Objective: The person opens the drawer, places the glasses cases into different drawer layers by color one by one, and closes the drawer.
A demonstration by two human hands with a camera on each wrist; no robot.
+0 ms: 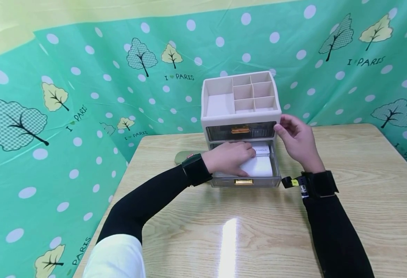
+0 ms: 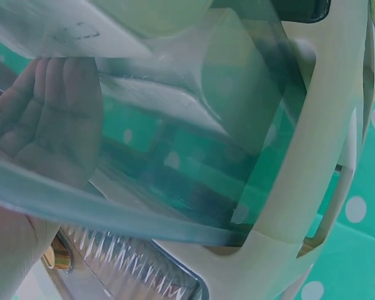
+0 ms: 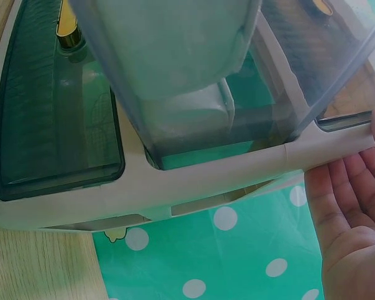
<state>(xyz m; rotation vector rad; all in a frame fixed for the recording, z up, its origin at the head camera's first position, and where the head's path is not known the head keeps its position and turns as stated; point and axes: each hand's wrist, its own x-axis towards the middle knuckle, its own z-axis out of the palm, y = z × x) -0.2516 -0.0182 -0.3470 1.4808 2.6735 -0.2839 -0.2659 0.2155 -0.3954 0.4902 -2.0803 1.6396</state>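
Note:
A white desktop drawer organizer point(image 1: 206, 116) stands on the table, its lower see-through drawer point(image 1: 224, 183) pulled out. Inside lie a rounded white item point(image 1: 264, 166) and, behind it, a white box point(image 1: 261, 147) with print on it. My left hand point(image 1: 229, 157) reaches into this drawer from the left, over the white things. Through the clear drawer wall in the left wrist view, its fingers point(image 2: 65, 94) look straight, tips right at the printed box's edge. My right hand point(image 1: 298, 141) holds the organizer's right side, thumb on the front edge and fingers along the side wall.
The upper dark drawer point(image 1: 220, 132), with a gold handle point(image 1: 240, 130), is pushed in. Divided compartments point(image 1: 253, 92) form the organizer's top. A flat green thing point(image 1: 182, 157) lies left of it on the wooden table point(image 1: 189, 231). A dotted green cloth point(image 1: 175, 96) hangs behind.

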